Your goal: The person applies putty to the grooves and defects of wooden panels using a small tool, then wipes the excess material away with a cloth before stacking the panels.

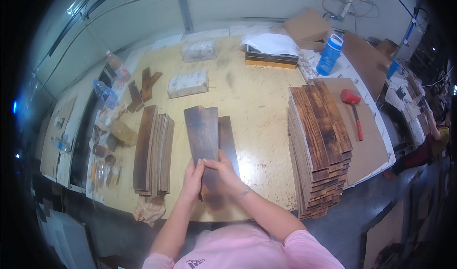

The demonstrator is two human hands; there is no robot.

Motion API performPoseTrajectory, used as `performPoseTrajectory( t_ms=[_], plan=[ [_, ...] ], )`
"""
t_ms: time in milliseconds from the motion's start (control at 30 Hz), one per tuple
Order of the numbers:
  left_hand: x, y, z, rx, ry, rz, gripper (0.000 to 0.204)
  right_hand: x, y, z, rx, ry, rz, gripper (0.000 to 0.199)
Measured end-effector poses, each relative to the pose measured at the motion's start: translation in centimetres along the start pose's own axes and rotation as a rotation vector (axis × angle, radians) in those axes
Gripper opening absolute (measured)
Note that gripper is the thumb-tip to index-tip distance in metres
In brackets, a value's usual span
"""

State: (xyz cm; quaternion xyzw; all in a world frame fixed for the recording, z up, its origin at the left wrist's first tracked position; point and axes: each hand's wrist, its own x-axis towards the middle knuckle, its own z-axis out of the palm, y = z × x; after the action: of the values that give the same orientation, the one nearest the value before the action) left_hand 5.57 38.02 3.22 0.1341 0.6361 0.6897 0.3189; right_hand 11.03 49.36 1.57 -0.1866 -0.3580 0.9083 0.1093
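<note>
Wooden planks (201,131), mottled dark brown with a greyish sheen, are at the centre of the frame above the pale tabletop (262,126); the fingers of the left hand (193,179) and right hand (224,173) pinch their edges. At upper right, a blue bottle (329,59) hides its contents; at left, a clear bottle (122,132) shows something yellowish.

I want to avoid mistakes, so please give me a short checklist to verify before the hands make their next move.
1. Grip on held board: ok, left hand and right hand both on it.
2. Underside of that board: cannot tell, turned away from view.
3. Tall board stack, near ends aligned: not ok, staggered.
4. Red mallet apart from hands: ok, lying on brown cardboard.
5. Blue bottle upright: ok.
</note>
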Motion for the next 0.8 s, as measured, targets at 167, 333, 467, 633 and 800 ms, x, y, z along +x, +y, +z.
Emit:
performPoseTrajectory(
  t_ms=[167,333,467,633,800],
  plan=[
    [2.2,1.2,-1.6,0.013,0.005,-0.025,0.044,3.5,1.4,0.3,-0.436,0.144,-0.102,0.057],
    [5.3,-2.2,-1.8,0.295,0.115,0.001,0.044,4.4,3.3,-1.1,-1.096,0.429,-0.367,0.056],
    [5.9,-3.0,-1.5,0.283,0.094,0.107,0.047,4.3,2.4,-4.6,-1.136,0.506,-0.395,0.054],
    [5.0,-3.8,-2.7,0.116,0.129,0.013,0.050,0.2,1.2,-6.9,-1.410,0.363,-0.049,0.081],
    [2.7,-5.9,-5.8,0.060,0.274,-0.025,0.055,-3.0,2.6,-6.2,-1.713,0.278,-0.230,0.090]
  ],
)
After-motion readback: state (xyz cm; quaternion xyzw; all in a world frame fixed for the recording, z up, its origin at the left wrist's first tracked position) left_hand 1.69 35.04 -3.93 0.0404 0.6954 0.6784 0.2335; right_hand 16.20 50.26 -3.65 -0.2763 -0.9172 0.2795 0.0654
